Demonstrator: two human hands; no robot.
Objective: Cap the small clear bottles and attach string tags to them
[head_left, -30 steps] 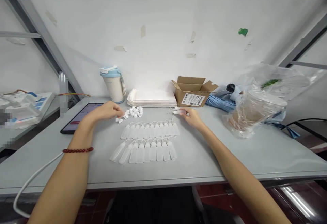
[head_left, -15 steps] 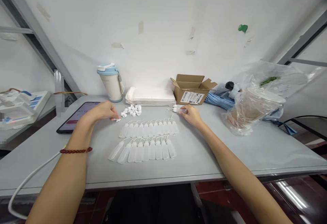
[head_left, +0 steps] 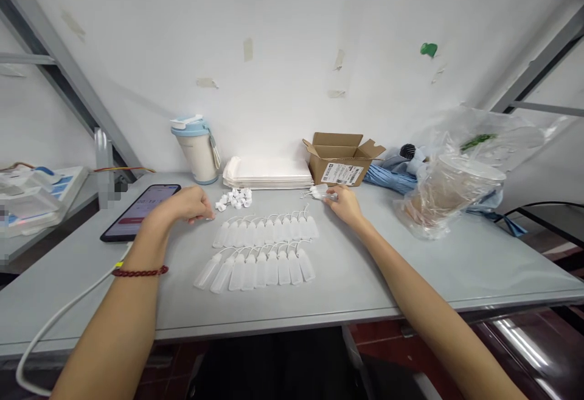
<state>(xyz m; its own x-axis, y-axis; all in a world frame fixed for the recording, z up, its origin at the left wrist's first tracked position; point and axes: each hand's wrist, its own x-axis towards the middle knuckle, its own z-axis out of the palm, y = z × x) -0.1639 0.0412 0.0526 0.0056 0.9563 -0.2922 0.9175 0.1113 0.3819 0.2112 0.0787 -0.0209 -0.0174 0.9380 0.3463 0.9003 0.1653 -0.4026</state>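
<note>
Beside the phone (head_left: 148,196), the left hand (head_left: 192,203) has its fingers bunched; I cannot tell whether they grip anything. White pieces (head_left: 235,198) lie clustered next, then two rows of translucent tags (head_left: 260,271) on the tabletop (head_left: 255,315); the right hand (head_left: 344,203) pinches a translucent bundle (head_left: 321,191).

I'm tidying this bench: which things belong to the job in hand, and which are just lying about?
Seemingly in use:
at least one translucent piece in the right hand
two rows of looped pieces
small white pieces near the left hand

Seemingly lying about:
phone
tumbler
white stack
cardboard box
bagged container
blue bundle
</note>
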